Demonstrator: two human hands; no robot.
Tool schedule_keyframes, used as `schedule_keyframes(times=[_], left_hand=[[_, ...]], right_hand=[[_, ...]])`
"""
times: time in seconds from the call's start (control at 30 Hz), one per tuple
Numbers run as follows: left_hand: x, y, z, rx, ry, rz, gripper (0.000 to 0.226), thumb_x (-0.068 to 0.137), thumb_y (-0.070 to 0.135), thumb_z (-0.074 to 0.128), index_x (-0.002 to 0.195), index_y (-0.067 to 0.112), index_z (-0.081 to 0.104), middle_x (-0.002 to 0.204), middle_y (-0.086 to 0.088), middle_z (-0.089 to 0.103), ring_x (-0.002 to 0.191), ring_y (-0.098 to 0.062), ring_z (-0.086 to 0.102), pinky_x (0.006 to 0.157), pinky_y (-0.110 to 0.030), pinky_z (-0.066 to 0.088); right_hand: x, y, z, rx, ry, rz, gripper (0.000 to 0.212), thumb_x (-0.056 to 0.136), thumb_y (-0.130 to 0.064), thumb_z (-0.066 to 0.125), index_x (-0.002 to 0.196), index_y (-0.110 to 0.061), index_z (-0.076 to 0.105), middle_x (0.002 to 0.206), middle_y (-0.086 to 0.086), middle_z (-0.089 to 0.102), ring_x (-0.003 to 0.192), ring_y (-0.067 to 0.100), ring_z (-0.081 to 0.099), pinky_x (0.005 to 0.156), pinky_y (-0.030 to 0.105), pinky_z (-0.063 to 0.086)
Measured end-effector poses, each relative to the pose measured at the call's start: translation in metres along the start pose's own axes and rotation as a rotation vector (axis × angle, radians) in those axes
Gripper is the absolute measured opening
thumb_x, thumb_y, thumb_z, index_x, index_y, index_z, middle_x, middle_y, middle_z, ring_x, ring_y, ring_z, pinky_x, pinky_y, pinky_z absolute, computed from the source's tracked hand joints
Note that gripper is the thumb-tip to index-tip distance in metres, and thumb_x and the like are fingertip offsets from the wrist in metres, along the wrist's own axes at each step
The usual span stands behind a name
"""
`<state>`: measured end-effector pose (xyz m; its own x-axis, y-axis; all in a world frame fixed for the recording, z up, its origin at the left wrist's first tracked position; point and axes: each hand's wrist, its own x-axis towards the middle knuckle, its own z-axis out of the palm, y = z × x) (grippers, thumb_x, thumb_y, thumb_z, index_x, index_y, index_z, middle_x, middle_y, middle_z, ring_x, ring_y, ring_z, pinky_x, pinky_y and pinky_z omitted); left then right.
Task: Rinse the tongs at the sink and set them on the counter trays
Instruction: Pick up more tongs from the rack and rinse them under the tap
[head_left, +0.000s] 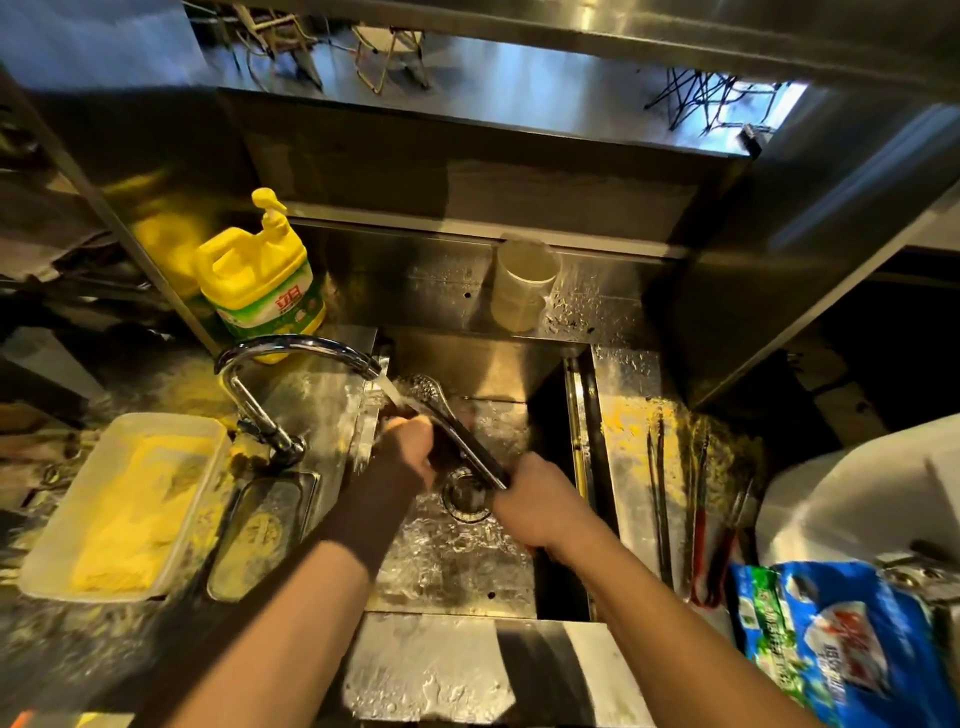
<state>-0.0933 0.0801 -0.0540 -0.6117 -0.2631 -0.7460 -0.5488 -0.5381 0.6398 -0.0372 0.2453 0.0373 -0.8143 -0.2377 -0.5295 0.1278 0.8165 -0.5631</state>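
A pair of metal tongs (451, 421) with dark handles lies slanted over the steel sink (457, 561), its scalloped tips under the running water from the curved faucet (291, 347). My left hand (410, 449) is wrapped around the middle of the tongs. My right hand (535, 506) grips their handle end near the drain (467, 499). On the wet counter right of the sink lie several other tongs (696, 499) with red handles.
A yellow dish-soap pump bottle (260, 280) stands behind the faucet. A white tray with a yellow cloth (124, 509) sits at the left, a small steel tray (260, 535) beside it. A plastic cup (522, 286) rests behind the sink. A blue bag (831, 639) lies at the right.
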Motion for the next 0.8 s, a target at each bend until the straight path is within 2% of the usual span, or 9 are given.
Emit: schedule_keyframes(times=[0.07, 0.1, 0.2, 0.3, 0.4, 0.57, 0.63, 0.7, 0.8], left_hand=[[-0.005, -0.006, 0.006, -0.022, -0.066, -0.039, 0.022, 0.098, 0.006, 0.044, 0.1, -0.002, 0.064, 0.097, -0.023, 0.066, 0.064, -0.028, 0.071, 0.062, -0.042, 0.06], [-0.005, -0.005, 0.005, 0.016, -0.05, -0.044, 0.021, 0.099, 0.008, 0.045, 0.098, -0.002, 0.063, 0.103, -0.023, 0.064, 0.062, -0.026, 0.071, 0.068, -0.046, 0.061], [0.009, 0.003, -0.009, 0.039, 0.108, 0.002, 0.033, 0.097, 0.007, 0.048, 0.127, -0.003, 0.055, 0.128, -0.022, 0.058, 0.103, -0.037, 0.067, 0.09, -0.055, 0.053], [0.018, 0.002, -0.023, 0.006, 0.256, 0.06, 0.043, 0.087, 0.012, 0.068, 0.126, 0.0, 0.057, 0.122, -0.023, 0.064, 0.101, -0.038, 0.066, 0.084, -0.055, 0.056], [0.017, -0.011, -0.028, -0.045, 0.202, 0.07, 0.049, 0.086, 0.011, 0.07, 0.131, 0.001, 0.054, 0.106, -0.013, 0.066, 0.085, -0.028, 0.064, 0.073, -0.04, 0.057], [-0.009, -0.03, -0.026, 0.104, -0.024, -0.016, 0.045, 0.088, 0.02, 0.069, 0.125, -0.003, 0.058, 0.126, -0.024, 0.063, 0.111, -0.038, 0.064, 0.099, -0.052, 0.05], [-0.021, -0.033, -0.02, 0.171, -0.098, 0.002, 0.03, 0.089, 0.021, 0.068, 0.109, 0.0, 0.064, 0.113, -0.022, 0.069, 0.103, -0.036, 0.067, 0.094, -0.056, 0.052], [-0.03, -0.034, -0.012, 0.234, -0.121, 0.041, 0.015, 0.089, 0.022, 0.068, 0.093, 0.009, 0.062, 0.099, -0.014, 0.069, 0.09, -0.029, 0.067, 0.087, -0.049, 0.056], [-0.041, -0.029, 0.0, 0.279, -0.184, 0.076, 0.014, 0.088, 0.022, 0.07, 0.096, 0.015, 0.06, 0.094, -0.008, 0.067, 0.086, -0.022, 0.064, 0.082, -0.038, 0.056]], right_hand=[[0.002, -0.008, 0.006, -0.014, 0.003, -0.029, 0.011, 0.087, -0.015, 0.06, 0.093, -0.011, 0.068, 0.071, 0.001, 0.063, 0.055, 0.014, 0.061, 0.045, 0.021, 0.043], [0.0, -0.008, 0.009, -0.005, -0.02, -0.033, 0.012, 0.088, -0.014, 0.059, 0.096, -0.011, 0.067, 0.071, 0.002, 0.063, 0.052, 0.012, 0.061, 0.043, 0.02, 0.043], [-0.014, 0.013, 0.002, 0.041, -0.116, 0.022, 0.018, 0.089, -0.011, 0.058, 0.106, -0.011, 0.064, 0.071, 0.003, 0.064, 0.035, 0.002, 0.053, 0.035, 0.018, 0.04], [-0.023, 0.039, -0.021, 0.17, -0.139, 0.102, 0.014, 0.089, -0.01, 0.058, 0.102, -0.012, 0.062, 0.069, 0.005, 0.065, 0.037, 0.008, 0.051, 0.038, 0.023, 0.04], [-0.026, 0.053, -0.037, 0.401, -0.103, 0.213, 0.008, 0.091, -0.006, 0.055, 0.096, -0.004, 0.061, 0.07, 0.011, 0.06, 0.042, 0.014, 0.047, 0.041, 0.027, 0.039], [-0.031, 0.047, -0.033, 0.571, -0.076, 0.285, 0.007, 0.092, -0.006, 0.055, 0.092, -0.002, 0.061, 0.057, 0.002, 0.059, 0.041, 0.012, 0.049, 0.038, 0.024, 0.04], [-0.033, 0.044, -0.028, 0.345, 0.07, 0.237, 0.008, 0.091, -0.009, 0.055, 0.096, -0.007, 0.062, 0.064, 0.002, 0.064, 0.047, 0.014, 0.058, 0.042, 0.026, 0.046], [-0.037, 0.043, -0.024, -0.166, 0.261, 0.148, 0.026, 0.089, -0.013, 0.055, 0.114, -0.016, 0.062, 0.089, 0.006, 0.072, 0.072, 0.021, 0.07, 0.059, 0.031, 0.056], [-0.046, 0.045, -0.017, -0.645, 0.487, 0.095, 0.051, 0.09, -0.016, 0.054, 0.14, -0.025, 0.046, 0.112, 0.003, 0.068, 0.091, 0.027, 0.07, 0.069, 0.038, 0.055]])
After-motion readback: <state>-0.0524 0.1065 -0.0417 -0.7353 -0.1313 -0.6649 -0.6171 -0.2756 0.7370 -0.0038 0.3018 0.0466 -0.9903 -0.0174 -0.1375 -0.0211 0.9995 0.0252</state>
